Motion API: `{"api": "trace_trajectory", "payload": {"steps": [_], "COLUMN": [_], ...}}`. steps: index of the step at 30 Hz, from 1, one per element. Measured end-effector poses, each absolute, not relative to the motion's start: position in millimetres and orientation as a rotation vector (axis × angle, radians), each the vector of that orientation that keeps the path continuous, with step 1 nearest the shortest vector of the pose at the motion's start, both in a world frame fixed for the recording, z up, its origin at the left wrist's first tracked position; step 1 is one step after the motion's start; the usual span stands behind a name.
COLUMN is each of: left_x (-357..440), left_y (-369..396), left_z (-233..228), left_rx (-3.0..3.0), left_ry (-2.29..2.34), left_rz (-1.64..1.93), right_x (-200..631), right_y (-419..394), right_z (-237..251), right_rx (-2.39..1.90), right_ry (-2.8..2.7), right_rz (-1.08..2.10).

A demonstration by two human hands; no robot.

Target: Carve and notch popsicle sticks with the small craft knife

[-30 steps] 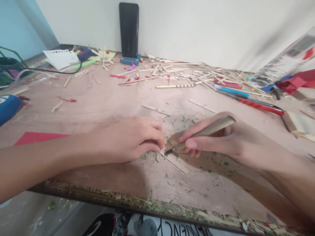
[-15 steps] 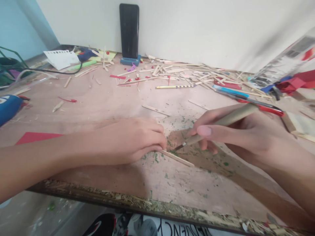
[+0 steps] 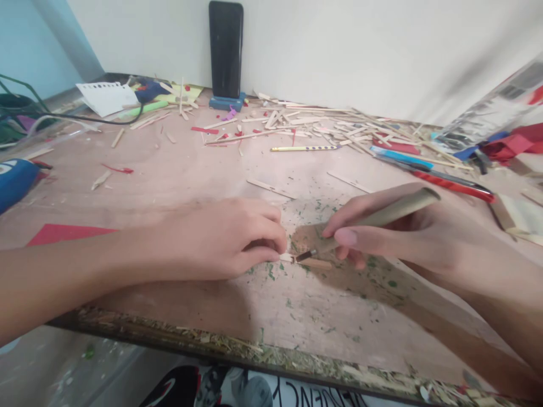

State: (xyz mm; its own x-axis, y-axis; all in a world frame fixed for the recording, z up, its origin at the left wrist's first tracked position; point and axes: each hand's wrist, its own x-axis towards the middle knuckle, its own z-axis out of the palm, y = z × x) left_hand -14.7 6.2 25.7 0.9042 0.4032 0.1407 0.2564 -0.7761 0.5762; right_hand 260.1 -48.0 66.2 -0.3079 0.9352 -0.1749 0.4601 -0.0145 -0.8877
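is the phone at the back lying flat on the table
No, the phone stands upright in a blue holder against the wall, behind the scattered wooden sticks.

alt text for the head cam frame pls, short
A left hand pins a thin wooden stick on a worn wooden table while the right hand holds a craft knife, tip on the stick. Stick offcuts, pens and a propped-up phone lie behind.
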Motion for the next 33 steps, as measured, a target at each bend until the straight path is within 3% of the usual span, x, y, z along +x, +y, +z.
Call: {"api": "trace_trajectory", "payload": {"steps": [19,27,33], "left_x": [-11.8,-12.1,-10.0], "left_y": [8.4,7.0,3.6], "left_z": [21.4,24.3,23.0], "left_rx": [2.496,2.493,2.473], "left_ry": [0.400,0.421,0.477], "left_rz": [0.412,0.430,0.468], "right_x": [254.3,253.3,237.9], "right_y": [-42.3,-46.9,-76.5], "right_z": [59.2,53.5,52.7], "right_rx": [-1.563,-1.544,-1.623], "right_ry": [-1.370,-1.301,-1.110], "right_rz": [1.625,1.642,1.483]}}
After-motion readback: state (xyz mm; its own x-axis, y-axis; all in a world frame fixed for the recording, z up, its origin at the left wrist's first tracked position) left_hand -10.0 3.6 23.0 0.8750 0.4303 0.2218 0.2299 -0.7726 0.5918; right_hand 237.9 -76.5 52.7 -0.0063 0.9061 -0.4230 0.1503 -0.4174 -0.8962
